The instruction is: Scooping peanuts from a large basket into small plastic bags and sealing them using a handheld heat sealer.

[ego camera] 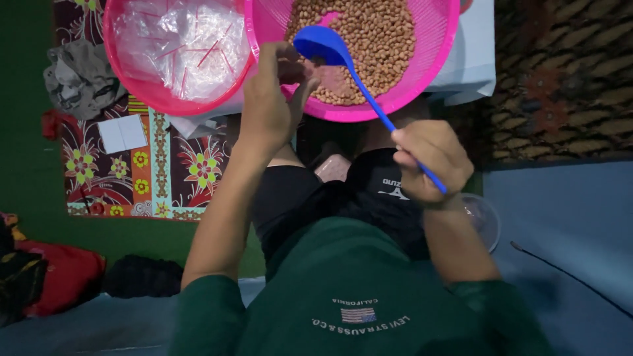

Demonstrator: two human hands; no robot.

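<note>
— Head view first: what is the right hand (432,158) doing?

— Its fingers (422,173) are clenched round the thin handle of a blue plastic spoon (343,59). The handle runs up and to the left from the fist, and the bowl of the spoon hangs over the near edge of the pink basin (435,46) filled with brown peanuts (369,33). I cannot tell whether the spoon's bowl touches the nuts or sits just above them.

— And the left hand (270,105)?

— It is raised at the near rim of the same basin, just beside the spoon's bowl. The fingers (290,69) are curled in and pinched together, the thumb close against them. Something small may be held there, but the hand hides it, so I cannot tell what, if anything, they grip.

— What else lies about?

— A second pink basin (132,72) sits touching the first on its left side, holding a heap of clear plastic bags (184,39) with thin red strips. Both basins rest partly on a pale cloth (471,59). Below the left basin there is a flowered mat (132,178) with a small white folded paper (122,134) on it and a grey crumpled rag (79,79) near its upper corner. A clear round lid (486,221) shows by the right forearm. The person wears a dark green top (343,290).
</note>
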